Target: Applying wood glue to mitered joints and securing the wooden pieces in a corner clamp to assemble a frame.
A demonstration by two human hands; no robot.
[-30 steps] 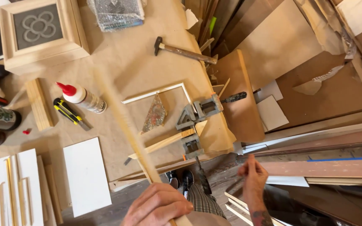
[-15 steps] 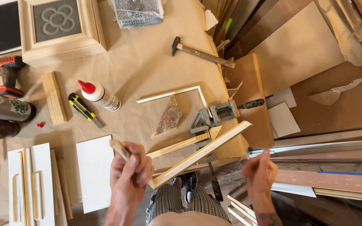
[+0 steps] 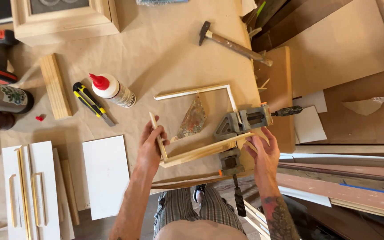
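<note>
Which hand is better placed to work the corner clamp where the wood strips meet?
Probably the right hand: it touches the long wood strip beside the corner clamp. The left hand holds the short strip, farther away.

1. The left hand (image 3: 152, 144), which 1 s ago gripped a long strip low at the frame's bottom edge, moved up over the paper-covered bench (image 3: 165, 49).
2. The strip (image 3: 158, 138) it held went from slanting across the view to standing nearly upright at the near strip's left end.
3. The near strip (image 3: 205, 151), held up at a slant 0.5 s ago, came down to lie level, its right end at the corner clamp (image 3: 241, 122).
4. The right hand (image 3: 263, 153) rose from the lower edge to that right end beside the clamp.
</note>
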